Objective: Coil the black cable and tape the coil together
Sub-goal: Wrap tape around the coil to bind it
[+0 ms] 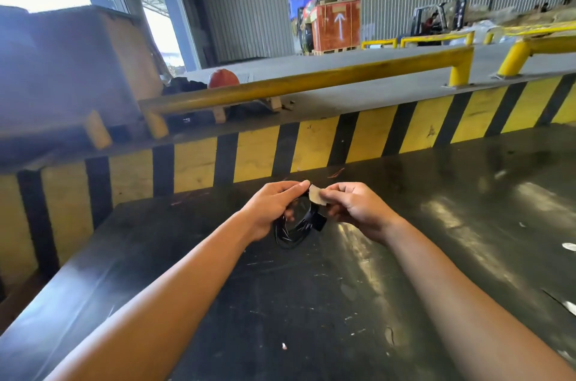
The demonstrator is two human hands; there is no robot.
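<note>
Two hands over black table [311, 302], left hand [271, 209] gripping coiled black cable [294, 228] (plug dangling), right hand [358, 209] pinching tape [317, 194]

Dark bench in a loading bay

The scuffed black bench [311, 318] carries pale scraps near its right edge. Beyond its far edge runs a yellow-and-black striped wall [311, 147] topped by a yellow guard rail [311, 81]. An orange hard hat [223, 78] sits behind the rail; farther back stand an orange crate [338, 25] with a white arrow and a forklift [433, 20].

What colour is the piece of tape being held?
Pale tan tape, seen in the head view.
</note>
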